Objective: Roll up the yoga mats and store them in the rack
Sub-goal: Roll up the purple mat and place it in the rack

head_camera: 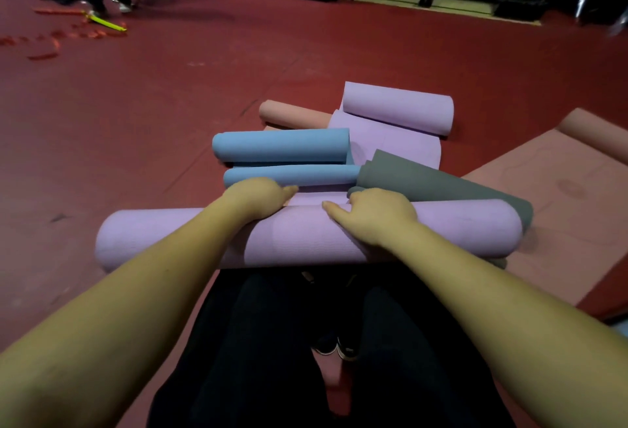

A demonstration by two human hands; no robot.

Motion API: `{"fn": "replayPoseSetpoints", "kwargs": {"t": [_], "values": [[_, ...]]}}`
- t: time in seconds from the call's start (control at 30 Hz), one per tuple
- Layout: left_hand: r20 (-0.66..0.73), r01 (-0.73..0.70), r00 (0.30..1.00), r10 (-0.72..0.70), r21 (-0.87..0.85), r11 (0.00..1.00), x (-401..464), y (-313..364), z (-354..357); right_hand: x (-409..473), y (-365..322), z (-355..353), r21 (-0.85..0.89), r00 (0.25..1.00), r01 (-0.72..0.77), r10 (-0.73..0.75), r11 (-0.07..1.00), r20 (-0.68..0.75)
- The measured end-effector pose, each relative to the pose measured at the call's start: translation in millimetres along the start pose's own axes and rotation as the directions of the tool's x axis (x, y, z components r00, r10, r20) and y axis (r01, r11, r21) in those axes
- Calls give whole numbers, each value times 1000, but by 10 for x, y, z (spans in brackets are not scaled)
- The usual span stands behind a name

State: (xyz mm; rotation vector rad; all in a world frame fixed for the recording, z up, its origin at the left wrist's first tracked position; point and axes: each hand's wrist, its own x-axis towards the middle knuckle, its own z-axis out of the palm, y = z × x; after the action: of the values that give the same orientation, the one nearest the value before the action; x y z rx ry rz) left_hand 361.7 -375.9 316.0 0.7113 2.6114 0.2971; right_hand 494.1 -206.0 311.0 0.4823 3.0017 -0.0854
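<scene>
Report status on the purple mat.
Both hands pressing on purple roll. Part unrolled. Blue mat, grey mat lying ahead.

No words, labels, brand names or numbers can be read anywhere in this view. The rolled mats show plain surfaces, and the faint marks on the flat pink mat (pixel 557 186) at three o'clock are too blurred to make out.

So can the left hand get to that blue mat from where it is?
Probably yes. The left hand rests on the purple roll, and the blue mat lies just beyond its fingertips with nothing between.
</scene>
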Motion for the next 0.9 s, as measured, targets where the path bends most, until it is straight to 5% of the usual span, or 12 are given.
{"fn": "replayPoseSetpoints", "kwargs": {"t": [0.13,0.27,0.4,0.5,0.9], "values": [[-337,-44,937,91,144,989,-162,-24,63,35,-7,-41,9,1000,-2,2,1000,28],[-519,-106,836,180,169,980,-411,-79,328,151,30,-63,39,993,-43,39,998,115],[-430,-230,787,443,462,857,-603,-312,646,221,34,-186,80,972,-50,30,996,233],[-327,-193,838,437,571,798,-603,-414,678,239,-30,-273,118,953,-50,13,992,302],[-204,-286,865,458,551,784,-828,-160,245,175,88,-491,259,892,-46,-77,965,445]]}}
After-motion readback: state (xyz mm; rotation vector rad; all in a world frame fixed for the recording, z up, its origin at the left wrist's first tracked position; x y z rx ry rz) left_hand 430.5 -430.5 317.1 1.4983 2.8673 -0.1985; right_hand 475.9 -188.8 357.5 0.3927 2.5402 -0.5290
